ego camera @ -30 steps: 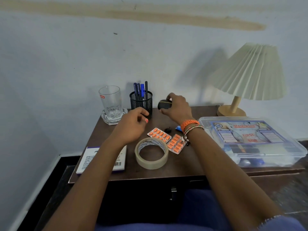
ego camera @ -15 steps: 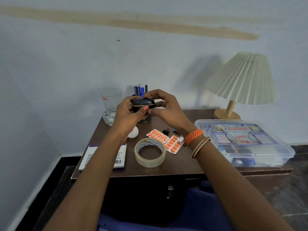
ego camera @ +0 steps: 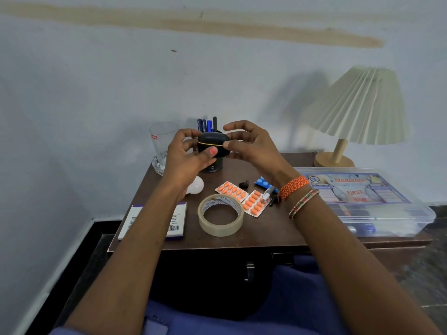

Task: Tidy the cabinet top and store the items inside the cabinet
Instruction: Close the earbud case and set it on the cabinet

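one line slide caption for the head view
Both hands, left hand and right hand, hold a black oval case above the cluttered brown cabinet top.

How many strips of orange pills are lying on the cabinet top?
2: one orange pill strip behind the tape roll, the other strip right of the roll. None seem hidden.

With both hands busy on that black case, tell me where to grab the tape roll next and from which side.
Take the tape roll by its near wall from above, thumb outside and fingers down its open centre. It lies flat on the cabinet top, so the ring's wall is the only part that offers a pinch. The near side is free; orange pill strips crowd its far right edge.
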